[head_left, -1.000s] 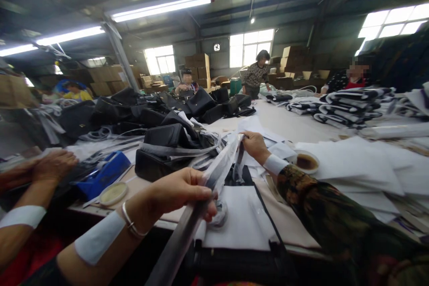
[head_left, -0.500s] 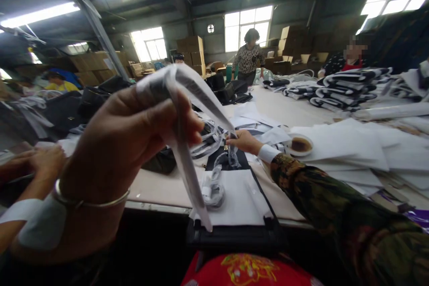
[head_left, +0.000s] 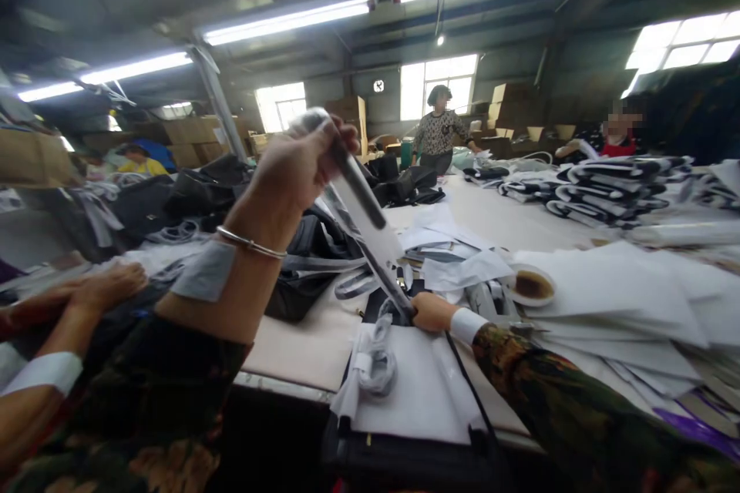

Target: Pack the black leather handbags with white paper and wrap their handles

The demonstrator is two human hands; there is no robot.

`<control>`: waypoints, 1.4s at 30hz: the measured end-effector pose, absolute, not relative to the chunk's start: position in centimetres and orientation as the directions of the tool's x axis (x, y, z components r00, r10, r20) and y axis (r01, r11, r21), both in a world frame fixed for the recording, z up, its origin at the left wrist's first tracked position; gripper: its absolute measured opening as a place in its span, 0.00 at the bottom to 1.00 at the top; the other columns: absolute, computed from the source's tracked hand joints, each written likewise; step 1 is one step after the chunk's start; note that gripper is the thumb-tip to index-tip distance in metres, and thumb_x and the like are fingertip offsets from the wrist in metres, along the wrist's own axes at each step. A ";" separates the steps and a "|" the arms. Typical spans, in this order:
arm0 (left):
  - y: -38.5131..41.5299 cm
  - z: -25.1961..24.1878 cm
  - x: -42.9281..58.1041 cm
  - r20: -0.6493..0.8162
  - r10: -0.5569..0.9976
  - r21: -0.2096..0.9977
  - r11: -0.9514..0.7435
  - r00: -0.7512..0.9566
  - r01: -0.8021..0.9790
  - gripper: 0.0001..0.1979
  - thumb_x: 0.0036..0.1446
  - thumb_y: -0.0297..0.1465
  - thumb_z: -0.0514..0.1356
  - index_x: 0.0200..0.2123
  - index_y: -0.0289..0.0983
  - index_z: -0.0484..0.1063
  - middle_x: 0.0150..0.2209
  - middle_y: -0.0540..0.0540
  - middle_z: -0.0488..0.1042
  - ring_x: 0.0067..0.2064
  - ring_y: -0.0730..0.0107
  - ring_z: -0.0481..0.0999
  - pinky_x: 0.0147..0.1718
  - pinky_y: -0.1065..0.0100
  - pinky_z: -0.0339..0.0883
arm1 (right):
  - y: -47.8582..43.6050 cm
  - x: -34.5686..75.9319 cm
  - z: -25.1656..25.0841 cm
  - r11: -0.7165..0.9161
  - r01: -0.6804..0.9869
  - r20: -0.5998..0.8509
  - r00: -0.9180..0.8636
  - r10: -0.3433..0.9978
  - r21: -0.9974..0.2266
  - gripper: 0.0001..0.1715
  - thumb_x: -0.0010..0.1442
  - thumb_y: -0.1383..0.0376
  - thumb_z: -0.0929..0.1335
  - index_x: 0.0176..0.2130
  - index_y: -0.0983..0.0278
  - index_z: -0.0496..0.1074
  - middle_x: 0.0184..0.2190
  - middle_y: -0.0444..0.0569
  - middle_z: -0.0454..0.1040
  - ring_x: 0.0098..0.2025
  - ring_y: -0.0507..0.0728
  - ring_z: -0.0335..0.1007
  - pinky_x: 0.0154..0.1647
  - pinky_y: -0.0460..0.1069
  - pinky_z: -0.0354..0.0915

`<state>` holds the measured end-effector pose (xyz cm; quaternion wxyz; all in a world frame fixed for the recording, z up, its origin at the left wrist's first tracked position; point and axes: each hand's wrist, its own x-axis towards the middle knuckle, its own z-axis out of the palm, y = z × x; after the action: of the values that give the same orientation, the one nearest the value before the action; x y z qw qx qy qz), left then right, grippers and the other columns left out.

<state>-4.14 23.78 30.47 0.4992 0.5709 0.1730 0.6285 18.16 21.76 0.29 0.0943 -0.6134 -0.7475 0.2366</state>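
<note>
My left hand is raised at the centre, its fingers closed round one end of a dark strap wrapped in thin whitish film. The strap slants down to my right hand, which pinches its lower part just above a black bag. The bag lies at the table's front edge, with a white sheet over its face. On that sheet rests a coiled, wrapped cord or strap. Beside my right hand a metal clasp shows on the bag.
White sheets spread on the right around a bowl of brown liquid. Folded black-and-white pieces are stacked behind. Black bags lie left of centre. Another person's hands rest at the left; a co-worker stands across the table.
My left hand has moved up and farther forward, and the strap that hung over it now runs down toward my right hand. My right hand remains by the bag. The view has shifted.
</note>
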 end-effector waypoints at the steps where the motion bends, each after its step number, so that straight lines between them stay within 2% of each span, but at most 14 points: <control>1: 24.0 29.4 -3.9 0.491 0.856 0.821 -0.393 0.161 -0.413 0.09 0.66 0.22 0.57 0.34 0.36 0.75 0.31 0.46 0.80 0.36 0.70 0.80 0.42 0.67 0.77 | 21.7 18.2 0.8 0.136 0.865 -0.107 -0.213 0.971 -0.483 0.04 0.51 0.72 0.71 0.27 0.66 0.78 0.27 0.51 0.79 0.35 0.58 0.75 0.36 0.49 0.64; 3: 24.4 26.9 -3.5 0.376 0.908 0.882 -0.290 0.183 -0.373 0.06 0.65 0.23 0.59 0.35 0.32 0.75 0.30 0.43 0.81 0.32 0.69 0.81 0.37 0.65 0.79 | 21.6 18.4 2.3 0.140 0.838 -0.004 -0.167 0.986 -0.527 0.09 0.57 0.68 0.68 0.30 0.67 0.79 0.31 0.54 0.81 0.38 0.60 0.76 0.38 0.49 0.64; 6: 24.9 23.4 -2.8 0.235 0.952 0.930 -0.163 0.194 -0.328 0.03 0.62 0.23 0.61 0.35 0.31 0.74 0.29 0.42 0.81 0.28 0.68 0.81 0.34 0.64 0.79 | 20.7 18.7 5.6 0.167 0.767 0.102 -0.133 0.986 -0.619 0.25 0.69 0.56 0.58 0.40 0.68 0.78 0.37 0.55 0.81 0.40 0.58 0.76 0.39 0.49 0.66; 8: 25.2 21.5 -2.2 0.184 0.965 0.943 -0.121 0.185 -0.309 0.02 0.61 0.22 0.62 0.35 0.30 0.73 0.29 0.42 0.81 0.27 0.68 0.81 0.33 0.64 0.79 | 19.4 18.4 7.9 0.220 0.615 0.108 -0.214 0.971 -0.757 0.34 0.71 0.49 0.53 0.45 0.67 0.76 0.40 0.54 0.81 0.38 0.55 0.76 0.37 0.48 0.67; 10: 25.3 20.1 -1.6 0.159 0.971 0.952 -0.102 0.178 -0.289 0.01 0.61 0.23 0.63 0.35 0.30 0.73 0.29 0.41 0.81 0.27 0.68 0.81 0.32 0.64 0.79 | 17.9 17.5 9.6 0.255 0.353 0.134 -0.334 0.933 -0.900 0.37 0.68 0.41 0.56 0.42 0.67 0.77 0.36 0.52 0.80 0.34 0.54 0.74 0.35 0.48 0.67; 12: 25.3 19.1 -0.8 0.146 0.972 0.956 -0.091 0.183 -0.280 0.02 0.61 0.22 0.62 0.34 0.30 0.74 0.28 0.41 0.81 0.27 0.68 0.81 0.31 0.64 0.79 | 16.7 16.2 10.4 0.235 0.183 0.162 -0.342 0.926 -0.955 0.36 0.62 0.38 0.63 0.35 0.67 0.77 0.29 0.49 0.78 0.29 0.53 0.70 0.31 0.47 0.65; 14: 24.9 18.3 0.0 0.140 0.971 0.955 -0.081 0.192 -0.287 0.04 0.62 0.21 0.60 0.33 0.31 0.73 0.28 0.42 0.81 0.27 0.68 0.81 0.30 0.64 0.79 | 16.0 15.0 10.5 0.185 0.134 0.147 -0.255 0.956 -0.973 0.33 0.57 0.39 0.69 0.29 0.67 0.76 0.24 0.47 0.76 0.25 0.51 0.67 0.26 0.46 0.61; 17: 23.8 17.3 1.1 0.129 0.968 0.950 -0.059 0.215 -0.305 0.05 0.61 0.20 0.60 0.32 0.31 0.73 0.28 0.43 0.81 0.27 0.67 0.81 0.30 0.65 0.78 | 16.1 14.0 10.2 0.136 0.057 0.125 -0.177 0.976 -0.989 0.32 0.55 0.41 0.70 0.26 0.67 0.76 0.21 0.48 0.75 0.22 0.50 0.65 0.23 0.46 0.59; 20: 22.5 16.6 1.7 0.102 0.964 0.951 -0.022 0.245 -0.310 0.05 0.61 0.19 0.60 0.32 0.32 0.72 0.26 0.44 0.80 0.26 0.66 0.81 0.29 0.65 0.78 | 16.7 13.9 10.5 0.143 -0.001 0.141 -0.180 0.974 -0.990 0.31 0.56 0.41 0.70 0.26 0.67 0.75 0.20 0.47 0.75 0.19 0.50 0.64 0.20 0.46 0.59; 25: 21.1 15.6 2.0 0.110 0.962 0.958 -0.037 0.249 -0.283 0.05 0.60 0.20 0.60 0.32 0.32 0.74 0.26 0.44 0.80 0.26 0.69 0.79 0.28 0.70 0.75 | 17.1 13.8 11.5 0.184 -0.088 0.192 -0.096 0.977 -0.979 0.29 0.54 0.43 0.72 0.23 0.66 0.74 0.21 0.47 0.76 0.23 0.52 0.70 0.26 0.47 0.66; 28: 20.7 14.9 2.0 0.122 0.965 0.965 -0.061 0.231 -0.257 0.03 0.60 0.24 0.62 0.33 0.33 0.75 0.28 0.44 0.81 0.25 0.70 0.79 0.25 0.72 0.72 | 17.0 13.5 11.7 0.164 -0.160 0.176 -0.068 0.982 -0.973 0.27 0.51 0.45 0.75 0.24 0.65 0.74 0.21 0.47 0.76 0.22 0.52 0.70 0.25 0.47 0.67; 36: 19.7 15.3 1.6 0.073 0.951 0.964 0.010 0.301 -0.267 0.03 0.58 0.27 0.65 0.35 0.32 0.77 0.29 0.43 0.81 0.25 0.69 0.78 0.24 0.71 0.71 | 16.9 13.4 11.6 0.148 -0.277 0.174 -0.073 0.982 -0.949 0.28 0.47 0.43 0.77 0.27 0.66 0.77 0.24 0.47 0.78 0.21 0.52 0.71 0.26 0.48 0.71; 39: 19.7 16.1 1.2 0.135 0.948 0.962 -0.055 0.290 -0.268 0.05 0.55 0.28 0.68 0.35 0.32 0.78 0.28 0.43 0.81 0.26 0.69 0.78 0.28 0.69 0.73 | 16.1 13.9 11.1 0.099 -0.255 0.143 -0.159 0.977 -0.962 0.29 0.50 0.42 0.75 0.32 0.66 0.79 0.27 0.48 0.80 0.23 0.52 0.71 0.27 0.48 0.69; 42: 20.2 16.7 0.9 0.202 0.948 0.944 -0.122 0.245 -0.307 0.05 0.56 0.29 0.68 0.34 0.32 0.78 0.28 0.43 0.81 0.31 0.65 0.81 0.34 0.67 0.75 | 15.0 14.5 10.5 0.100 -0.088 0.118 -0.239 0.964 -0.991 0.30 0.55 0.42 0.73 0.30 0.68 0.80 0.24 0.50 0.79 0.23 0.51 0.68 0.26 0.47 0.64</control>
<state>0.91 20.18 16.69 0.5884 0.5257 0.3049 0.5334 14.48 15.05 10.45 0.4801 -0.3874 -0.5653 0.5476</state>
